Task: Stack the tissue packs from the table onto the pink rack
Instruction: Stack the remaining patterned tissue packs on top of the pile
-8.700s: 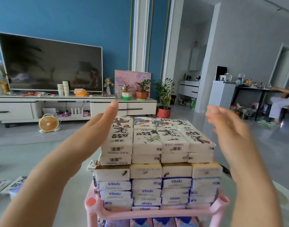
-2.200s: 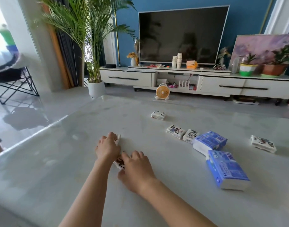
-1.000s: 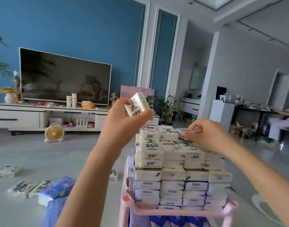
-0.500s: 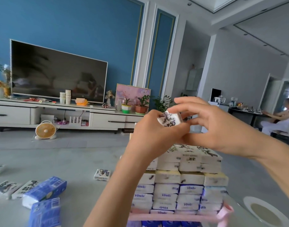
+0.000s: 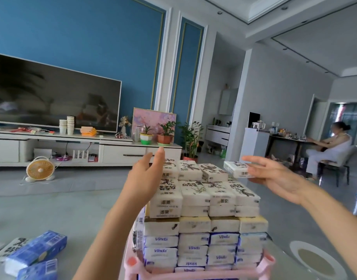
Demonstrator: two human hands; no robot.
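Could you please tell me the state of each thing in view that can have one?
left hand: open, fingers straight, beside the stack's upper left.
right hand: pinching one tissue pack.
tissue pack: held over the stack's far right corner, not set down.
stack: piled high on the pink rack.
blue packs: lying on the table, unstacked.
television: screen dark.

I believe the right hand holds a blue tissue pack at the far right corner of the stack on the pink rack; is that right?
No: the head view shows that tissue pack is white with dark print, not blue. The right hand does hold it at the far right corner of the stack on the pink rack.
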